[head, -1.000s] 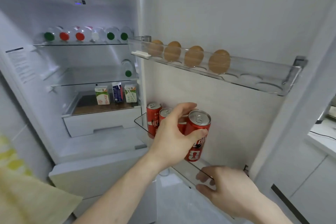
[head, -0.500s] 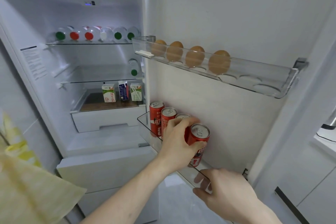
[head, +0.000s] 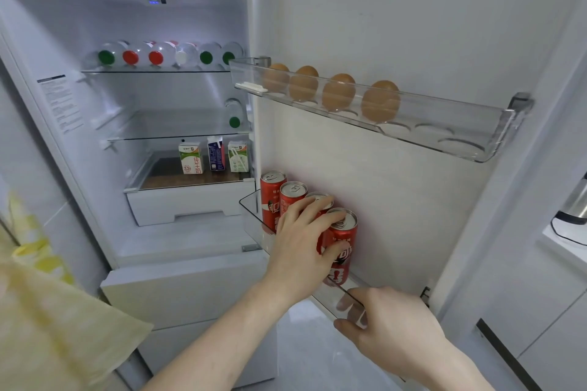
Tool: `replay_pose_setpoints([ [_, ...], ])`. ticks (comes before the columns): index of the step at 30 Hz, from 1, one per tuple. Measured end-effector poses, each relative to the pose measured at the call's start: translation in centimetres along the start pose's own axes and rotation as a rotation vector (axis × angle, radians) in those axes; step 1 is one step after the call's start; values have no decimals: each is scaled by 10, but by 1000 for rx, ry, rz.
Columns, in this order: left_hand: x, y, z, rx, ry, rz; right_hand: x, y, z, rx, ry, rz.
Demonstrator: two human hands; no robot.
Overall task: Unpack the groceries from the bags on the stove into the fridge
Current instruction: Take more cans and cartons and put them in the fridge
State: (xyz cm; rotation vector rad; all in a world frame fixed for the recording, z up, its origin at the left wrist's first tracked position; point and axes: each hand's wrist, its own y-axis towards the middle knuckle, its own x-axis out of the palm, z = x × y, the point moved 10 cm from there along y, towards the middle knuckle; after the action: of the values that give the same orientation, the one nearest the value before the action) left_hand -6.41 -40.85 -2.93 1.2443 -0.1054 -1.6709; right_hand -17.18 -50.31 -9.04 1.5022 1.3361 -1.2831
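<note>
The fridge stands open, its door swung to the right. My left hand (head: 301, 244) grips a red soda can (head: 341, 251) standing in the clear lower door bin (head: 251, 216), fingers over its top and thumb on its side. Three more red cans (head: 279, 197) stand in a row behind it in the same bin. My right hand (head: 390, 330) holds the bin's near front edge, fingers curled over the rim. The grocery bags and stove are out of view.
Several brown eggs (head: 338, 92) sit in the upper door tray (head: 476, 136). Several bottles (head: 155, 55) lie on the top shelf, one bottle (head: 234, 114) on the middle shelf. Three small cartons (head: 216, 155) stand above the white drawer (head: 187, 203). A yellow sleeve (head: 47, 311) is at lower left.
My left hand has lowered the red can into the door bin beside the other cans. My right hand has stayed on the bin's edge. The view shifted slightly.
</note>
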Motion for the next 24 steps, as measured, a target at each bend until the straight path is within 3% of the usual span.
replay_pose_setpoints([
  [9, -4, -10, 1, 56, -33, -71, -7, 1, 2, -6, 45, 53],
  [15, -61, -50, -32, -41, -63, -26, -23, -8, -3, -69, 289, 186],
  [20, -120, -89, -87, -182, 33, -11, -33, -8, -61, -261, 447, 273],
  [24, -159, -117, -123, -245, 106, -24, -24, 12, -125, -409, 472, 212],
])
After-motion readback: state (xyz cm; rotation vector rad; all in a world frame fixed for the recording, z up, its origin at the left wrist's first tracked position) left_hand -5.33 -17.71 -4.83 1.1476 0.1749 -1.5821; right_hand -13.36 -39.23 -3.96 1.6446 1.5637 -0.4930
